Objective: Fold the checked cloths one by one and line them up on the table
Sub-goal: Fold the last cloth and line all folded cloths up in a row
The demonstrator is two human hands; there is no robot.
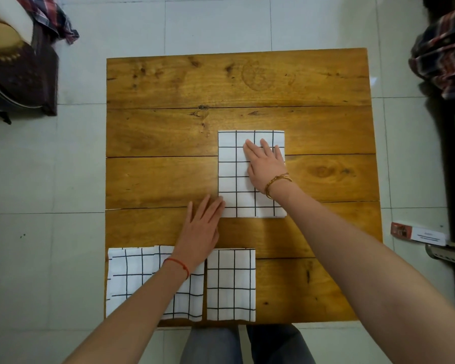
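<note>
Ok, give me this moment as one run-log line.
step: flattening folded cloth mid-table | right hand flat on it | left hand at its near-left corner | folded cloths in near row: two

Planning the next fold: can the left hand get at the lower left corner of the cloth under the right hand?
Probably yes: the left hand lies flat beside the cloth, fingers touching its left edge near that corner, nothing between.
</note>
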